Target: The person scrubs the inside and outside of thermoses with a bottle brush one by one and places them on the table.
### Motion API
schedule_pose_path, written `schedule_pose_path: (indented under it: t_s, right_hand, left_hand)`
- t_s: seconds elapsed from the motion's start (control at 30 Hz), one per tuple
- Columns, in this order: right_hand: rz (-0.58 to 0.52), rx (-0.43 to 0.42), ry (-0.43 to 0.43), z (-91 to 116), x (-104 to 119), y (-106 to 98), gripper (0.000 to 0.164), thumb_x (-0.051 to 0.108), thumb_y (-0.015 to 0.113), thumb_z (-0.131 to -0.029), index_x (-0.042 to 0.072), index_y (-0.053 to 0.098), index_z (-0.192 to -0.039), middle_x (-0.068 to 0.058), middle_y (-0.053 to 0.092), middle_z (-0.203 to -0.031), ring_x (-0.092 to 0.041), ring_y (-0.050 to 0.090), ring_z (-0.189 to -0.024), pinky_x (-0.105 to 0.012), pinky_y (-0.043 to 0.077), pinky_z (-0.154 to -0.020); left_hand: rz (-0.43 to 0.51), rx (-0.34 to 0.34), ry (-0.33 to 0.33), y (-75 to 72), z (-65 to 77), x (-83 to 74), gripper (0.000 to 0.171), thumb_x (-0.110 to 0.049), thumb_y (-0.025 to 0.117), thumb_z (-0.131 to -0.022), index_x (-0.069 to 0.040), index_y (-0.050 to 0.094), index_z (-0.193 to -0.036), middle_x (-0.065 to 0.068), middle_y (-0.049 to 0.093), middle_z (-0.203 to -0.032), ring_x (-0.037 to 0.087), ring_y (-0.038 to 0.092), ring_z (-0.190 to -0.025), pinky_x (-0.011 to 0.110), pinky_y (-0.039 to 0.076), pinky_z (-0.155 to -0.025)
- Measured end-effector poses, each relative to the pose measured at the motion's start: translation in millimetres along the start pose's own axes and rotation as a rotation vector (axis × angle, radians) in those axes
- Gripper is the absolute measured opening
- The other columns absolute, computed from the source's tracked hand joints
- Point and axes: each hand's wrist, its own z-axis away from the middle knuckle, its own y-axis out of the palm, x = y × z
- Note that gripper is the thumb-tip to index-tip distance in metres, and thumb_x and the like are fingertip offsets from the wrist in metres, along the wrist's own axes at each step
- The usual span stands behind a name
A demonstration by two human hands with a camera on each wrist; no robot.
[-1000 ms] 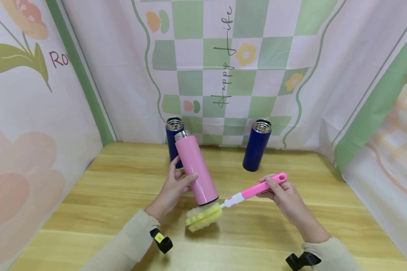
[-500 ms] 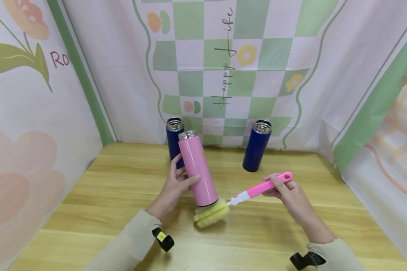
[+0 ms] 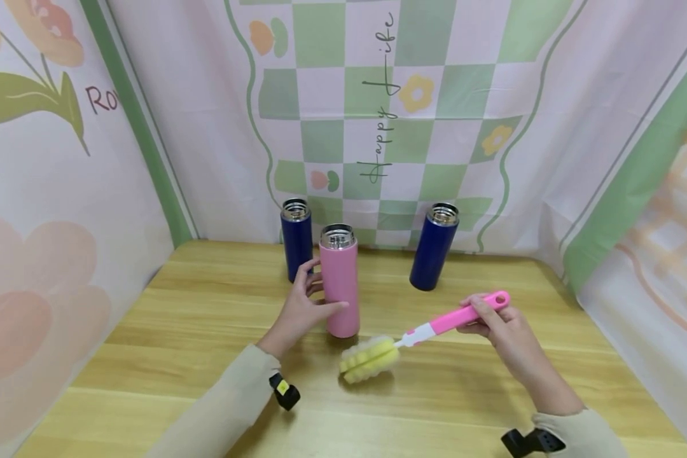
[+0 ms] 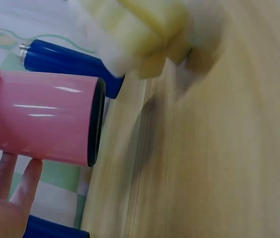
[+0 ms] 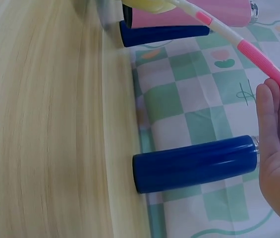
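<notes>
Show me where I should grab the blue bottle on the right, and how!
I'd wrap round the middle of that right-hand blue bottle, coming from its right. It stands upright, its smooth straight body should be easy to go round, and its metal mouth is open, so keep off that. The patterned cloth is close behind, and the pink brush handle is in front.
</notes>
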Motion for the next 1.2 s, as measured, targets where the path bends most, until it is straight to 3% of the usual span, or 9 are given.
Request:
schedule_pose_path:
  t_s: [0.2, 0.7, 0.87, 1.2]
  right_hand:
    - [-0.041, 0.006, -0.018, 0.6, -1.2, -2.9, 0.028, 0.011, 0.045, -0.108, 0.005, 0.072, -0.107, -0.005, 0.067, -0.105, -0.016, 0.072, -0.087, -0.03, 0.055, -0.082]
    - [-0.086, 0.005, -0.041, 4.1, -3.2, -9.4, 0.03, 0.007, 0.042, -0.108, 0.005, 0.072, -0.106, -0.005, 0.067, -0.105, -0.016, 0.071, -0.088, -0.029, 0.055, -0.081]
    - [-0.112, 0.016, -0.054, 4.7, -3.6, -10.0, 0.031, 0.006, 0.041, -0.108, 0.004, 0.072, -0.106, -0.005, 0.067, -0.106, -0.016, 0.071, -0.089, -0.03, 0.056, -0.081]
    - [-0.11, 0.009, -0.045, 6.2, -3.6, -13.1, 0.03, 0.006, 0.042, -0.108, 0.004, 0.072, -0.106, -0.005, 0.067, -0.106, -0.016, 0.071, -0.089, -0.029, 0.055, -0.081]
  left_hand:
    - [-0.024, -0.014, 0.014, 9.9, -15.8, 5.2, 0.083, -0.016, 0.09, -0.076, -0.022, 0.042, -0.144, 0.007, 0.057, -0.136, 0.025, 0.057, -0.12, 0.042, 0.051, -0.095]
    - [-0.102, -0.156, 0.007, 38.0, -71.8, 21.8, 0.087, -0.017, 0.092, -0.073, -0.016, 0.042, -0.144, 0.01, 0.056, -0.142, 0.028, 0.056, -0.125, 0.045, 0.047, -0.102]
    - [-0.075, -0.172, 0.037, 43.7, -84.7, 23.2, 0.085, -0.009, 0.09, -0.074, -0.011, 0.041, -0.144, 0.013, 0.056, -0.14, 0.03, 0.056, -0.124, 0.044, 0.047, -0.101]
    - [-0.168, -0.162, 0.006, 46.8, -100.6, 29.5, 0.083, -0.01, 0.088, -0.076, -0.011, 0.041, -0.145, 0.013, 0.056, -0.14, 0.028, 0.053, -0.128, 0.038, 0.044, -0.105]
